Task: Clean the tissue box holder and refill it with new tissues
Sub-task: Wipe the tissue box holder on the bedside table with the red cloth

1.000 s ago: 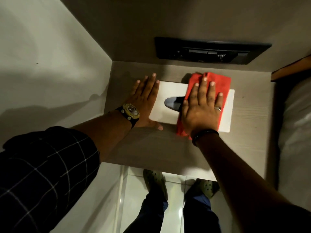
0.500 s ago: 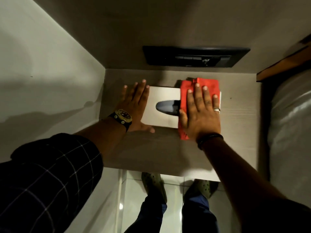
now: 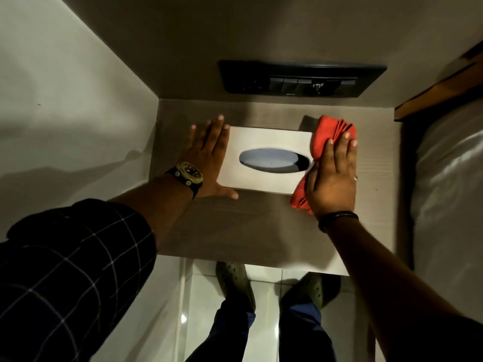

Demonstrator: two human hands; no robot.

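Observation:
A white tissue box holder [image 3: 264,142] with a dark oval slot lies flat on the bedside table [image 3: 251,231]. No tissue shows in the slot. My left hand [image 3: 209,155] rests flat against the holder's left end, fingers spread, thumb along the near edge. My right hand [image 3: 333,176] presses a bunched red cloth [image 3: 329,129] against the holder's right end; the cloth sticks out beyond my fingertips and below my palm.
A black switch panel [image 3: 300,81] is set in the wall behind the table. A white wall [image 3: 65,113] closes the left side. A bed with white bedding [image 3: 449,192] lies to the right. My feet [image 3: 235,286] stand on pale floor tiles.
My right hand slid the red cloth rightward across the holder's top, from over the slot to the right end. The slot is uncovered now. My left hand stayed at the left end.

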